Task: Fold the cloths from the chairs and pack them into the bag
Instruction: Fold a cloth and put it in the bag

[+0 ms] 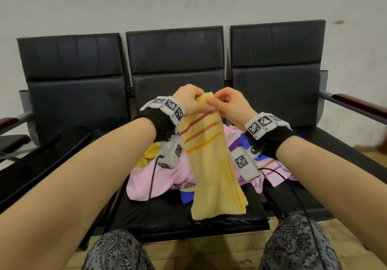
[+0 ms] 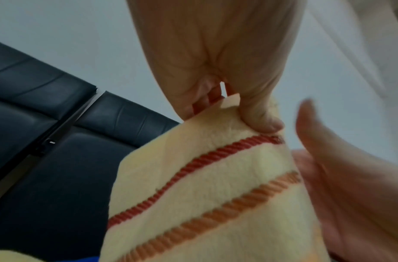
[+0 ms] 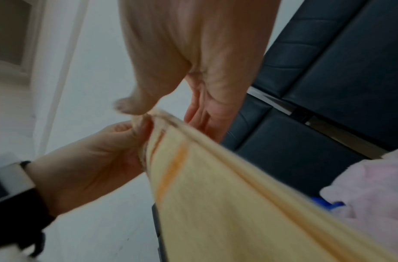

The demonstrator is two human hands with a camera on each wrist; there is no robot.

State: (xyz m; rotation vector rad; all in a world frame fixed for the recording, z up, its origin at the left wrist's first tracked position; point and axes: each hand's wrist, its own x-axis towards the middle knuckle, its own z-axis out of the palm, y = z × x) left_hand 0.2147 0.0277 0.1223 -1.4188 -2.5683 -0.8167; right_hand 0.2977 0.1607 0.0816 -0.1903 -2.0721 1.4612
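1. The person is holding a yellow cloth (image 1: 206, 154) up over the middle chair (image 1: 176, 213), with its top corners brought together. The left hand (image 1: 191, 100) is pinching the top edge between thumb and curled fingers, and the right hand (image 1: 231, 104) is pinching the same edge just beside it.
2. The cloth is hanging doubled in a long narrow strip, and its bottom edge is resting on the front of the seat. The layers at the lower right are fanning apart a little, so they seem to want squaring before the next fold.
3. To do this step well, the person should probably be matching the corners exactly at the top (the red stripe (image 2: 193, 166) and the orange stripes make a handy guide), then running one hand down the side to align the edges.
4. The next fold likely needs a flat spot, and the seat behind is crowded: a pile (image 1: 163, 177) of pink, blue and yellow cloths is lying there, touching the hanging one. Laying it on the bare front strip of the seat, or folding it in the air, would avoid snagging that heap.
5. No bag is showing in any view, so packing looks some way off.
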